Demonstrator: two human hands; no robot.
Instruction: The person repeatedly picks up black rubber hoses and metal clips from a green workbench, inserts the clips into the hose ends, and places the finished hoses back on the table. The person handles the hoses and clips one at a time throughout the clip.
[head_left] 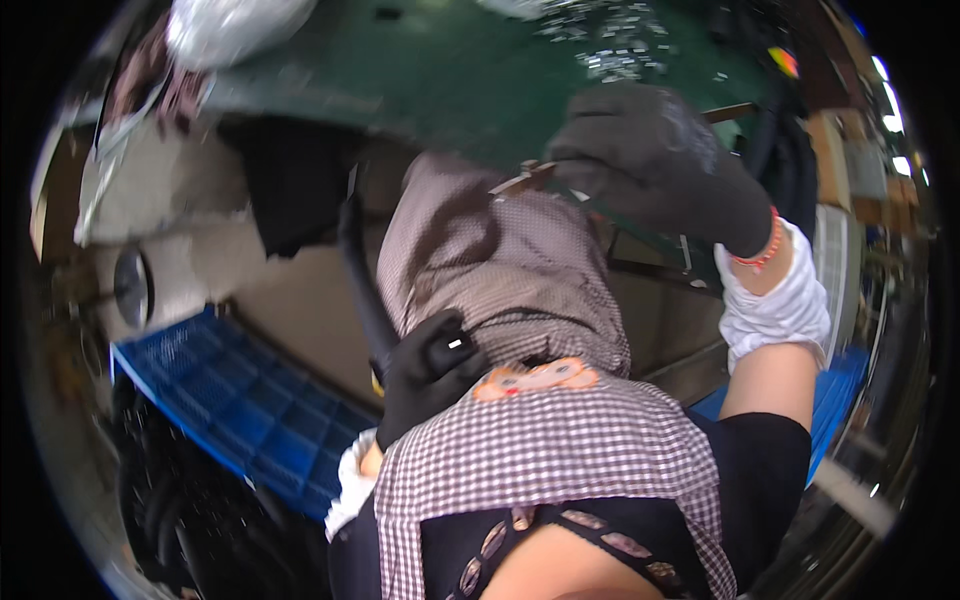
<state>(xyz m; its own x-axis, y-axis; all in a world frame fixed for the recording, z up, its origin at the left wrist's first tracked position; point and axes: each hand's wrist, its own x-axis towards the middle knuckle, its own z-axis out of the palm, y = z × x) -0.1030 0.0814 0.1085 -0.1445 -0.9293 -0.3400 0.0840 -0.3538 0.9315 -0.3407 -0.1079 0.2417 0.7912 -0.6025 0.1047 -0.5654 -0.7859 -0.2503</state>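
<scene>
My left hand [430,365], in a dark glove, is low in front of my checked apron [545,440]. Its fingers are closed around a long, slightly bent black tube-like piece [362,270], which points up and away; its far end looks thin and pale. Further out to the right, over the edge of the green table [450,80], is my right hand [655,160], also in a dark glove. Its fist is closed on a narrow brownish bar-like tool [525,182] that shows on both sides of the fist. The fist hides the tool's middle, so its exact kind is unclear.
A clear plastic bag [235,30] and shiny small pieces [615,50] lie on the table. Black cloth [290,185] hangs below its edge. Blue plastic crates [240,400] stand at my left, beside many black tube-like pieces [190,510]. Cardboard boxes [830,160] are at the right.
</scene>
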